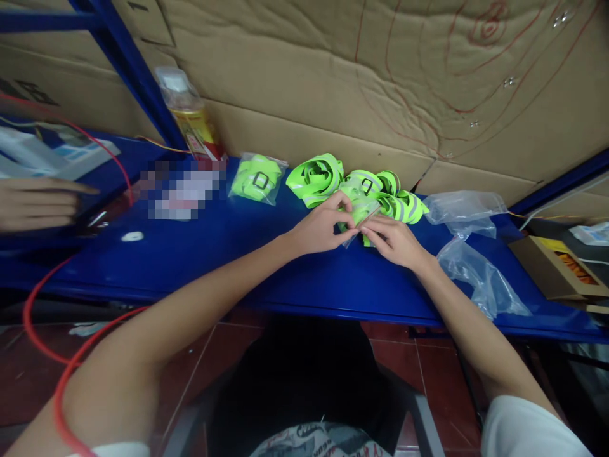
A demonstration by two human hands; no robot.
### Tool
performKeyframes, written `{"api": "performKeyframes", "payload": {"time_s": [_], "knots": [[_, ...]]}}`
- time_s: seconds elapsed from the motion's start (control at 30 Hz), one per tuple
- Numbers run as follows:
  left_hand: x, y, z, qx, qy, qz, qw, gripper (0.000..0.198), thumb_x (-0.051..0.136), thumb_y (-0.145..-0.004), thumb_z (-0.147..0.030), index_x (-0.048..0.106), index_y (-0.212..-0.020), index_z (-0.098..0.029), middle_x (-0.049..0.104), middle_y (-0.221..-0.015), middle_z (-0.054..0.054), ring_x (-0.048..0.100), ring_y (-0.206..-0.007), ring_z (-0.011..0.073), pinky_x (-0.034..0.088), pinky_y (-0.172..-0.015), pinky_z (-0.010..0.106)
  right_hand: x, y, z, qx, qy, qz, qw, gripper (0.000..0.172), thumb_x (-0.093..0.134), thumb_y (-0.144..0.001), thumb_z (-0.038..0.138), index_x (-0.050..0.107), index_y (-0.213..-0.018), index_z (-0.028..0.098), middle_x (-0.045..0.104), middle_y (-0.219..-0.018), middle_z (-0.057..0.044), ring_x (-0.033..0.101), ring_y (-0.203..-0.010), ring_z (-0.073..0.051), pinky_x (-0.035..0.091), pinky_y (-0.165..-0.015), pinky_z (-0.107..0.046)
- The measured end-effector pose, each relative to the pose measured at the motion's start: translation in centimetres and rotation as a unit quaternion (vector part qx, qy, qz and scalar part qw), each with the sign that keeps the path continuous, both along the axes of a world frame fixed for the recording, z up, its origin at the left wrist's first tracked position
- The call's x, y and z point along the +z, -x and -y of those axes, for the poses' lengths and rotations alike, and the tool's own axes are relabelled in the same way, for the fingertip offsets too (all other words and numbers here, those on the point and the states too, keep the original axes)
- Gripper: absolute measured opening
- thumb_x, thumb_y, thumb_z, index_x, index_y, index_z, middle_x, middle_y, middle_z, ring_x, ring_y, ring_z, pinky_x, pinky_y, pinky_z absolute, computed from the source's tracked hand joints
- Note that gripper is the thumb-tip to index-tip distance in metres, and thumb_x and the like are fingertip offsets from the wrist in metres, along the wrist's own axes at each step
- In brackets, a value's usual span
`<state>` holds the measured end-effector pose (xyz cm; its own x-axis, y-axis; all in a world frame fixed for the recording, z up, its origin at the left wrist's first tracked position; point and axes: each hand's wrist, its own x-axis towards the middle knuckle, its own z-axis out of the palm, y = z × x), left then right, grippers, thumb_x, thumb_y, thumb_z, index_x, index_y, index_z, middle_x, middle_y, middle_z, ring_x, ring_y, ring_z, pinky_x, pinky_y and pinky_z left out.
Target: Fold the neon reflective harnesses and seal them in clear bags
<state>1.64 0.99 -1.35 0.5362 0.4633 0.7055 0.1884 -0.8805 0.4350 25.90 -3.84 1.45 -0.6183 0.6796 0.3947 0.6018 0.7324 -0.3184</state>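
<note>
My left hand (328, 223) and my right hand (392, 240) meet over the blue table, fingertips pinching the edge of a small clear plastic bag (362, 211). Neon green shows through the bag, but I cannot tell whether the strap is inside it or behind it. Just beyond my hands lie loose neon green reflective straps (404, 206) with a black buckle. A coiled green strap (316, 178) rests to their left. Farther left sits a bagged green strap (258, 179) with its black buckle showing.
Crumpled clear plastic bags (480, 273) lie to the right, near an open cardboard box (556, 266). A bottle (193, 117) stands against the cardboard wall (285, 76). At the left are another person's hand (40, 204), a red hose (35, 311) and a small white piece (132, 236).
</note>
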Motion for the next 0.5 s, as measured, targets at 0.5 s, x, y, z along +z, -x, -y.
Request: {"api": "performKeyframes", "payload": {"time_s": [0.5], "knots": [[0.5, 0.4, -1.1, 0.018, 0.018, 0.116, 0.993, 0.012, 0.067, -0.086, -0.012, 0.063, -0.078, -0.02, 0.063, -0.099, 0.004, 0.068, -0.096, 0.0189, 0.058, -0.092, 0.04, -0.6, -2.1, -1.5, -0.107, -0.095, -0.099, 0.985, 0.023, 0.061, -0.082, 0.018, 0.052, -0.062, 0.023, 0.058, -0.063, 0.001, 0.055, -0.061, -0.017, 0.042, -0.064, -0.034]]}}
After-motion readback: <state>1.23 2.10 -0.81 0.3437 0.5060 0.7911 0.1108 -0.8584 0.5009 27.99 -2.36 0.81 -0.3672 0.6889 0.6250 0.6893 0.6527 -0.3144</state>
